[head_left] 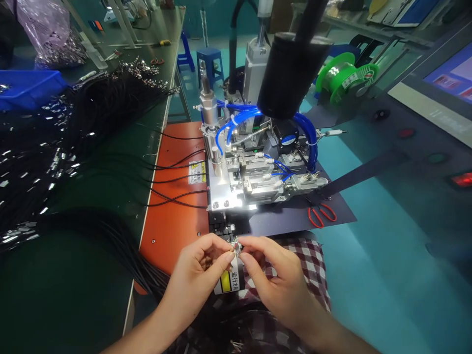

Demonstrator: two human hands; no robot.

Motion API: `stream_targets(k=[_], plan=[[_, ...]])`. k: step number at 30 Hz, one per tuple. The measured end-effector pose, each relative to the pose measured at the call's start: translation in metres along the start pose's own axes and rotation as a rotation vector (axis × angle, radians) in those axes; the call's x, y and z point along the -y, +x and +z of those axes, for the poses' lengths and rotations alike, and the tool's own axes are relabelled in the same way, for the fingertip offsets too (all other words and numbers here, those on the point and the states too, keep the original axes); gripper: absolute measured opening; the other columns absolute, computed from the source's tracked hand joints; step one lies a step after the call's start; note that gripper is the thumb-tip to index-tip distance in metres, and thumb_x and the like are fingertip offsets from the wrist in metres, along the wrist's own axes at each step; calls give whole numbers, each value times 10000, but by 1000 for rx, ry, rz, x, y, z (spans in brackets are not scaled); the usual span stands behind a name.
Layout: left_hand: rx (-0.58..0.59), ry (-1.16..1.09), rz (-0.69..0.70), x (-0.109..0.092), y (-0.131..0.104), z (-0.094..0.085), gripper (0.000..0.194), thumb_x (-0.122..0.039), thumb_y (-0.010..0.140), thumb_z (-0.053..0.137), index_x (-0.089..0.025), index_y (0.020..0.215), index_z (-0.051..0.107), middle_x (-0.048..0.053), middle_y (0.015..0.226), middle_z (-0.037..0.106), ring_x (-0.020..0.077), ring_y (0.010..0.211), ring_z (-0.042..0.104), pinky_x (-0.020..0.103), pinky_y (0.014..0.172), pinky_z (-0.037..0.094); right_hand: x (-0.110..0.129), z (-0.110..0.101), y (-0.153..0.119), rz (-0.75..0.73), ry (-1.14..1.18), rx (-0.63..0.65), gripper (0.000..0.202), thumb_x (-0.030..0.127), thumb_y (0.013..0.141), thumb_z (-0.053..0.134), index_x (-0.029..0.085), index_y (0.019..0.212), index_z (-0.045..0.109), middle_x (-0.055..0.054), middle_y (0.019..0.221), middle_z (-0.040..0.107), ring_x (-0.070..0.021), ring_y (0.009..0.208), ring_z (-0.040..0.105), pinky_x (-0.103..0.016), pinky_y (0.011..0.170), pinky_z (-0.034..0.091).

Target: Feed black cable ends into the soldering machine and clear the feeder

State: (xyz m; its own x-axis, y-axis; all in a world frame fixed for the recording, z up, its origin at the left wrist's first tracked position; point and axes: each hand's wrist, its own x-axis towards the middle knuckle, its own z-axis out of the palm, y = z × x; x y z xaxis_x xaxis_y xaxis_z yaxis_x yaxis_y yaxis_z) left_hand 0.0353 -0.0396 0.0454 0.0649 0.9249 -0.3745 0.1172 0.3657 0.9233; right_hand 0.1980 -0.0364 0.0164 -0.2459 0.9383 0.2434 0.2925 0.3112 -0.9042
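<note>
My left hand (206,263) and my right hand (275,273) meet just in front of the machine (254,167). Between their thumbs and index fingers sits a small shiny metal connector (237,245), pinched from both sides. Its details are too small to make out, and the fingers cover part of it. Right behind the fingertips is the machine's black feed track (220,227). A white and yellow label (230,281) shows below the connector. Several black cables (177,167) run from the machine over its orange base plate (165,221).
A large heap of black cables with metal ends (103,108) covers the green bench at left, beside a blue bin (29,88). Red-handled scissors (322,215) lie right of the machine. A green solder spool (332,78) and a control panel (435,128) stand at right.
</note>
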Motion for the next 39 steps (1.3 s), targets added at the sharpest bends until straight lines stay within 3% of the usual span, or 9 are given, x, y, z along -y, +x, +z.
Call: stream_targets(k=[6,8,12,15,19,26,31,35,39], plan=[[-3,6,-6,0,2,-3,188,-352,810,658,-170,775,629,-21,641,594,62,480,431,176,425,329,-10,-2,-10,-232,-228,49,343,74,859,543,232,1159,591,-46,878,727,-191,738,668,-317,643,509],[0,-7,-12,0,2,-4,199,-360,805,663,-167,771,623,-20,634,594,62,468,428,179,417,322,-13,-1,-13,-243,-212,61,381,69,859,539,245,1195,578,-46,908,730,-188,747,671,-312,644,510],[13,-34,-25,0,1,-2,193,-357,811,662,-173,773,619,-26,632,580,68,502,441,175,436,321,-10,1,-7,129,97,-51,225,182,875,567,233,1090,608,-23,826,696,-148,664,644,-264,594,525],[12,-4,-7,1,-1,-1,177,-342,820,654,-175,769,621,-29,637,575,74,532,455,178,465,341,-3,1,5,431,385,6,129,320,850,610,198,888,634,-4,706,655,-105,496,552,-226,455,448],[18,63,52,2,-2,1,157,-322,833,637,-179,768,631,-23,662,589,92,583,499,194,526,392,1,1,16,568,626,91,232,373,800,660,164,721,600,25,614,604,-53,430,451,-194,441,369],[-10,51,145,11,-4,4,152,-313,813,665,-225,924,611,-16,785,607,134,726,565,221,620,450,-2,9,10,567,692,95,231,361,794,668,158,705,602,53,578,530,-32,428,358,-175,420,301],[-62,49,181,8,-7,5,121,-337,851,631,-217,833,635,-23,757,602,109,666,538,211,595,409,-1,15,2,516,685,86,194,333,832,638,176,731,587,48,625,536,-40,457,378,-181,430,313],[-13,-118,45,6,-7,3,227,-373,864,611,-185,737,619,-41,648,507,68,518,359,216,482,269,-1,18,-2,492,686,85,190,314,861,617,180,735,567,49,648,536,-33,453,368,-185,426,293],[21,-318,-81,7,-7,2,282,-390,861,609,-172,685,582,-65,522,357,75,499,226,237,498,190,0,24,-5,463,689,67,204,313,873,605,175,731,555,51,635,518,-38,472,371,-187,450,305]])
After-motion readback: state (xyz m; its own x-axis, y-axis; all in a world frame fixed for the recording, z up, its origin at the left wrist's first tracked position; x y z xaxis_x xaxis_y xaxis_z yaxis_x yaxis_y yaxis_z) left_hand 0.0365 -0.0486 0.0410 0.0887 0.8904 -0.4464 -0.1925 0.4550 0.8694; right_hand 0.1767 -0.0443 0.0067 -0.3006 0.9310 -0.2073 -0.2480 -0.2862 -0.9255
